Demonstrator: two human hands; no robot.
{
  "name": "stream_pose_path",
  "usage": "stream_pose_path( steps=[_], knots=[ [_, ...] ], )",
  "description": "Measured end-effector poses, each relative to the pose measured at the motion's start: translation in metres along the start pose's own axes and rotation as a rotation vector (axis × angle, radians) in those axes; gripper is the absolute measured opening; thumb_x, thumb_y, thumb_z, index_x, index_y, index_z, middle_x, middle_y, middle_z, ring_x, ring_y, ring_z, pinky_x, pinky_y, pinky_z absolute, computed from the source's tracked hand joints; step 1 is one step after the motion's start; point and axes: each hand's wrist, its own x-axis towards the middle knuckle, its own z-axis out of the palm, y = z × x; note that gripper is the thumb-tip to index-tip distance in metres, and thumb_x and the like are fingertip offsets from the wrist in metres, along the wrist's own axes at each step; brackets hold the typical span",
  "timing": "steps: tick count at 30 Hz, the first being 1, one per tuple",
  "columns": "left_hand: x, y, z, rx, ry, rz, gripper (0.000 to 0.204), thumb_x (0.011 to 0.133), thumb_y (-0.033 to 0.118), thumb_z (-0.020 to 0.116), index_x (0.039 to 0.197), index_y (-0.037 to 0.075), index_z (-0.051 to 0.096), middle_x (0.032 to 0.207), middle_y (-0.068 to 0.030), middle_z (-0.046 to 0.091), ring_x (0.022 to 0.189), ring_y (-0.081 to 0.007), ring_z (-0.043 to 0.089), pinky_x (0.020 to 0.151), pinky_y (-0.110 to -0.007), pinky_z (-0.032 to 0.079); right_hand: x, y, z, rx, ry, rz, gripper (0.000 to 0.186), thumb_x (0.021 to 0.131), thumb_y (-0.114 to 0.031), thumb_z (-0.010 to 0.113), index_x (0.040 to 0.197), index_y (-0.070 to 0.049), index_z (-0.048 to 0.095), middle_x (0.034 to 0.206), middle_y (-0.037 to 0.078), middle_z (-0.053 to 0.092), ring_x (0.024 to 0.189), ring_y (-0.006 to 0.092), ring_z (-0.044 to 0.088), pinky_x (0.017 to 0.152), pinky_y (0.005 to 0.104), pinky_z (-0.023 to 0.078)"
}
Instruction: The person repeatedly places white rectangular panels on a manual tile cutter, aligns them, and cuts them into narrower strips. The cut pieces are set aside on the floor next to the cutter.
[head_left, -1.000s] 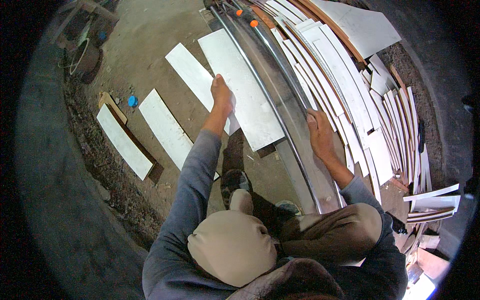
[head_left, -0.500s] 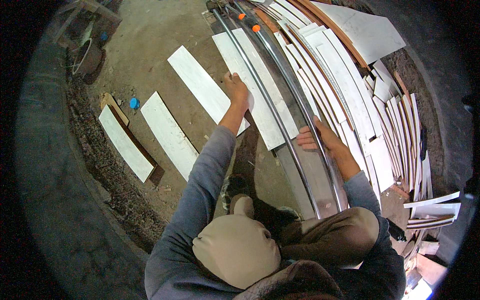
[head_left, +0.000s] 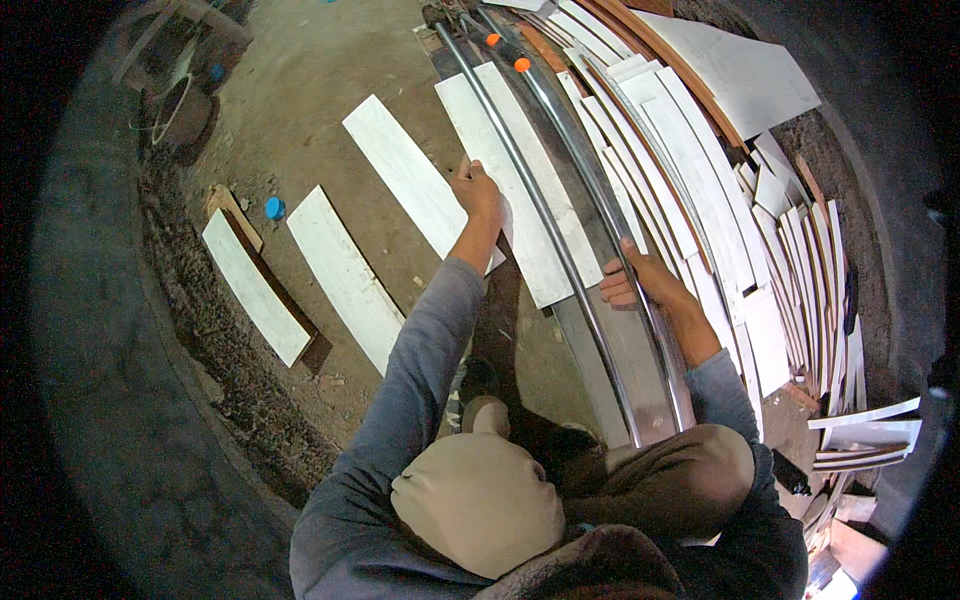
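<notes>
A long white tile lies under the two metal rails of a manual tile cutter. My left hand is closed on the tile's left long edge, its fingers bent at the rim. At the tile's near right corner is my right hand. Its fingers reach beneath the right rail toward that corner, while the thumb lies over the rail. Those fingers are stretched out; whether they touch the tile is hard to see. A second white tile strip lies just left of my left hand.
Two more white strips, a middle one and an outer one, lie on the dirt floor at left near a blue cap. Stacked white strips crowd the right side. A bucket stands far left.
The whole view has shifted slightly, moving the scene a little right and down. My right fingers now look a bit more bent near the tile's corner. My left hand stays on the tile's edge.
</notes>
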Motion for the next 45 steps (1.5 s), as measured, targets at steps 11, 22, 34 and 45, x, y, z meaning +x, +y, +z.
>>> stream_pose_path(
  steps=[11,22,34,45],
  knots=[
    [0.023,0.045,0.030,0.056,-0.044,-0.090,0.042,0.107,0.008,0.048,0.145,-0.006,0.056,0.142,-0.0225,0.063,0.124,-0.0294,0.064,0.105,-0.035,0.047,0.022,-0.026,0.010,0.363,0.112,-0.004,0.074,0.109,-0.056,0.041,0.130,0.013,0.055,0.110,0.035,0.069,0.094,0.0373,0.077,0.078,0.0406,0.068],
    [0.072,0.047,0.054,0.154,0.051,0.012,0.042,0.103,0.003,0.053,0.144,-0.001,0.060,0.123,-0.0189,0.069,0.107,-0.0240,0.067,0.093,-0.034,0.050,0.041,-0.052,0.019,0.465,0.061,-0.136,0.066,0.109,-0.047,0.050,0.124,0.017,0.054,0.112,0.033,0.068,0.100,0.0331,0.075,0.081,0.0364,0.068],
    [0.085,0.016,0.038,0.552,-0.107,0.218,0.057,0.106,0.026,0.053,0.161,0.016,0.041,0.142,-0.0178,0.048,0.133,-0.0388,0.044,0.114,-0.053,0.030,0.076,-0.055,0.036,-0.774,0.521,-0.624,0.054,0.104,-0.042,0.059,0.136,0.001,0.060,0.124,0.022,0.068,0.119,0.0360,0.064,0.105,0.0479,0.047],
    [0.079,0.018,0.042,0.491,-0.095,0.218,0.059,0.106,0.024,0.053,0.162,0.016,0.037,0.163,-0.0079,0.036,0.146,-0.0381,0.032,0.120,-0.058,0.022,0.174,-0.138,0.051,-0.973,0.489,-0.554,0.044,0.097,-0.033,0.070,0.128,-0.001,0.067,0.113,0.025,0.074,0.108,0.0390,0.071,0.095,0.0465,0.054]
  ],
)
